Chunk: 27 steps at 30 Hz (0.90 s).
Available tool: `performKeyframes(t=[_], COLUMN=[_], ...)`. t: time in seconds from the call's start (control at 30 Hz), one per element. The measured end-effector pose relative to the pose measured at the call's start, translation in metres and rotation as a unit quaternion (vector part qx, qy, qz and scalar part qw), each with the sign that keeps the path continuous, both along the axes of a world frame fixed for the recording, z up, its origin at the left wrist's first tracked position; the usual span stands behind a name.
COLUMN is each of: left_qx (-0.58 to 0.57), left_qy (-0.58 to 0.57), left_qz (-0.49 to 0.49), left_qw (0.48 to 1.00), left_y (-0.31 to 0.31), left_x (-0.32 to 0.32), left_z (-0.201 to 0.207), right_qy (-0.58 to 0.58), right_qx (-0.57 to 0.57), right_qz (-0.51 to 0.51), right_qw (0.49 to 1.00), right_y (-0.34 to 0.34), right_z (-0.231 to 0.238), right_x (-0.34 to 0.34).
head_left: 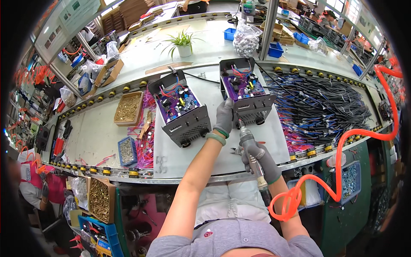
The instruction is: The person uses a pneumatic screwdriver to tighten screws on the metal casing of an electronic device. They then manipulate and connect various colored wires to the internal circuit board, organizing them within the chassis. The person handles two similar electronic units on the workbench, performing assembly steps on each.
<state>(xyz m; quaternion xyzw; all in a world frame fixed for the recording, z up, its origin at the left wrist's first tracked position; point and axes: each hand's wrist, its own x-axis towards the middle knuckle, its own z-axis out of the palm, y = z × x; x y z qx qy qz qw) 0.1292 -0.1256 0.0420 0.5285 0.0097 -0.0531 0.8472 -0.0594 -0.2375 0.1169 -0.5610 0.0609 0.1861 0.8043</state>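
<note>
My right hand [269,162], in a grey glove, is wrapped around an air screwdriver [258,170]. The driver's tip points at the lower left of the front panel on a black open electronics case [253,107]. Against that case's left front corner, my gloved left hand [224,116] grips the edge; its fingertips are partly hidden. Inside the case shows a purple circuit board [245,87] with coloured wires. A second open electronics case [187,124] of the same kind stands to the left. Pliers [234,150], partly covered by my right hand, lie on the white work mat [205,160].
An orange coiled air hose [339,171] loops at the right. Black cables [325,103] are heaped right of the mat. At left are a box of brass-coloured parts [128,107] and a blue tray [127,151]. A potted plant [184,50] stands beyond the roller rail.
</note>
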Motion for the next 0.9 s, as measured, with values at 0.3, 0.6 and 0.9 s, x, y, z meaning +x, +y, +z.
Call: performKeyframes(t=[0.3,0.6,0.9], left_qx=[0.032,-0.049,0.118], left_qy=[-0.007,0.008,-0.065], left_qz=[-0.008,-0.034,-0.057], left_qw=[0.999,0.998,0.989], left_y=[0.004,0.006,0.043], left_x=[-0.001,0.001,-0.007], left_z=[0.000,-0.001,-0.014], right_qy=[-0.008,-0.014,-0.026], right_qx=[0.013,0.043,-0.029], right_qz=[-0.002,-0.007,0.071], right_qw=[1.000,0.999,0.997], right_y=[0.005,0.009,-0.007], right_z=[-0.012,-0.020,-0.003], right_x=[0.001,0.007,-0.017])
